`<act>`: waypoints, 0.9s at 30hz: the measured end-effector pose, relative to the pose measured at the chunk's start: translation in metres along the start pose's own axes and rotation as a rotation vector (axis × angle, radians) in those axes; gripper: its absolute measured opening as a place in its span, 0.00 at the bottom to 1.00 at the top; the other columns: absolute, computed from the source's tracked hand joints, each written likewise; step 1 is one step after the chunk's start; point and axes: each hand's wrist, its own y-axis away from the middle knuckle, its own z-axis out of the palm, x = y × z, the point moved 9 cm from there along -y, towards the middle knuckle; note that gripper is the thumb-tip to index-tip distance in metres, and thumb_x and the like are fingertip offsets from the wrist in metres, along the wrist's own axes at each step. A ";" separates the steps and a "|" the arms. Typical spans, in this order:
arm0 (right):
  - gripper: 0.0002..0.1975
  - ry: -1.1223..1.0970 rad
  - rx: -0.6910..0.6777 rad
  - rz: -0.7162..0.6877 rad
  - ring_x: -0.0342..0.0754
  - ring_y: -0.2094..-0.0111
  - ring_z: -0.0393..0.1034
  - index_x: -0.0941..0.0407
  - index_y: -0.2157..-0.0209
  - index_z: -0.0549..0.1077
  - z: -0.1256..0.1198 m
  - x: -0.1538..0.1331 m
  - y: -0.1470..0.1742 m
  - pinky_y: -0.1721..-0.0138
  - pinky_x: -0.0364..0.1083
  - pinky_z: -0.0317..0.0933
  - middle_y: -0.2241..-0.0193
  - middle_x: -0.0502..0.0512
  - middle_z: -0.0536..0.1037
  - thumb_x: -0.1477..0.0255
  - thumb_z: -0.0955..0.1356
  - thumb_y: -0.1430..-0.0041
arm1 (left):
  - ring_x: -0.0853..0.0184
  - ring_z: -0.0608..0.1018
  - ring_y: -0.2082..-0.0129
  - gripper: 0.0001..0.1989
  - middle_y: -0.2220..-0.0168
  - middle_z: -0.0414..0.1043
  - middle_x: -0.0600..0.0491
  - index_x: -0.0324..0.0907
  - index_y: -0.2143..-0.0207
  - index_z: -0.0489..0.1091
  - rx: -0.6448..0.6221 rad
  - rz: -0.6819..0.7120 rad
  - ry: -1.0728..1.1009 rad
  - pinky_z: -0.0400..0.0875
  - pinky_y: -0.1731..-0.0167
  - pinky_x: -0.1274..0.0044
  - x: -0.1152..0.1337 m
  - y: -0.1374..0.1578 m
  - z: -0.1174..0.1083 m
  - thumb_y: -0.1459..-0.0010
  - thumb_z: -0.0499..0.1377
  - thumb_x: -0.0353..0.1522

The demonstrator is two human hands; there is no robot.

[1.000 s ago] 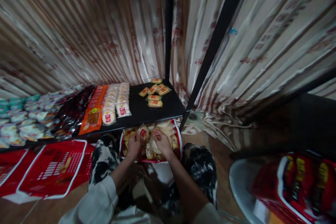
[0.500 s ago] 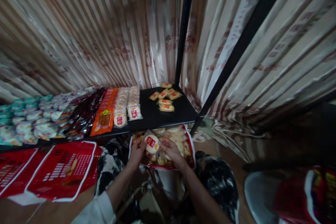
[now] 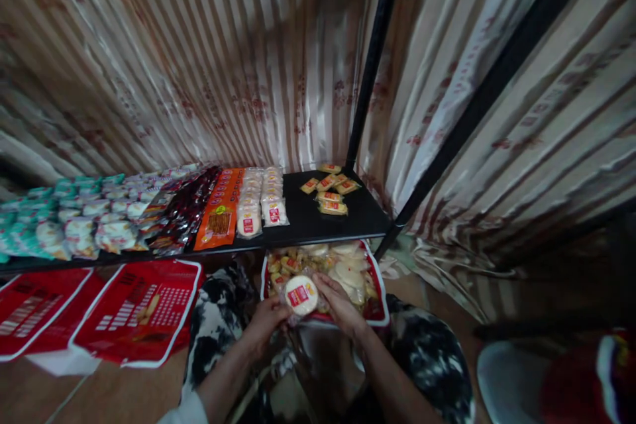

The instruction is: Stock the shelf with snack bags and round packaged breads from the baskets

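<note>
Between my two hands is a round white rice cracker packet [image 3: 301,295] with a red label, in clear wrapping. My left hand [image 3: 271,319] pinches its left edge, and my right hand [image 3: 340,301] grips the wrapping on its right. Just beyond and below them, a red bag with a white rim [image 3: 380,291] stands open. Inside it lie pale round packets [image 3: 350,275] on the right and small yellow packets [image 3: 285,264] on the left. The hands hold the packet over the bag's near edge.
A black shelf [image 3: 303,233] bears two rows of white round packets [image 3: 249,215], several yellow packets [image 3: 332,199], an orange bag [image 3: 218,212], dark shiny packets [image 3: 183,215] and teal-and-white packets [image 3: 94,212]. Red bags [image 3: 139,311] lie below left. A black post [image 3: 372,73] and striped curtain [image 3: 278,66] stand behind.
My hands have drawn the cracker packet slightly nearer to me, and its label faces up more squarely. The view has shifted, so the shelf appears farther right.
</note>
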 end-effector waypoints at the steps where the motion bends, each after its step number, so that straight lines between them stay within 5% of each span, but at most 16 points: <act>1: 0.21 0.001 -0.005 0.009 0.45 0.70 0.73 0.55 0.64 0.74 0.002 0.003 0.004 0.70 0.42 0.65 0.67 0.52 0.79 0.57 0.74 0.59 | 0.75 0.68 0.80 0.17 0.77 0.74 0.53 0.36 0.71 0.75 0.043 0.009 0.038 0.57 0.80 0.82 -0.001 0.001 -0.003 0.66 0.66 0.36; 9: 0.23 -0.048 -0.067 -0.044 0.49 0.62 0.74 0.54 0.62 0.74 0.028 0.014 0.026 0.60 0.47 0.66 0.65 0.54 0.79 0.62 0.76 0.62 | 0.72 0.73 0.76 0.18 0.74 0.76 0.53 0.39 0.71 0.74 0.110 0.047 0.197 0.63 0.77 0.82 -0.010 0.007 -0.003 0.68 0.68 0.37; 16: 0.23 0.054 -0.032 -0.046 0.47 0.70 0.72 0.56 0.66 0.74 0.025 0.026 0.025 0.68 0.44 0.65 0.74 0.52 0.77 0.57 0.75 0.62 | 0.73 0.69 0.83 0.18 0.84 0.68 0.59 0.38 0.77 0.69 0.093 -0.035 0.026 0.60 0.81 0.82 -0.030 -0.002 -0.007 0.70 0.69 0.39; 21: 0.26 0.162 0.014 -0.025 0.43 0.77 0.68 0.54 0.60 0.72 0.015 0.024 0.019 0.78 0.40 0.59 0.76 0.50 0.76 0.53 0.73 0.58 | 0.72 0.72 0.79 0.28 0.74 0.74 0.56 0.39 0.65 0.71 0.128 0.102 0.073 0.65 0.77 0.80 -0.011 -0.010 -0.024 0.72 0.70 0.40; 27: 0.26 0.325 -0.173 -0.015 0.39 0.81 0.63 0.54 0.60 0.72 0.051 -0.011 0.009 0.82 0.38 0.53 0.78 0.46 0.73 0.53 0.73 0.59 | 0.65 0.76 0.72 0.30 0.67 0.76 0.48 0.37 0.61 0.70 -0.025 0.182 0.114 0.68 0.74 0.78 0.023 -0.023 -0.015 0.68 0.69 0.42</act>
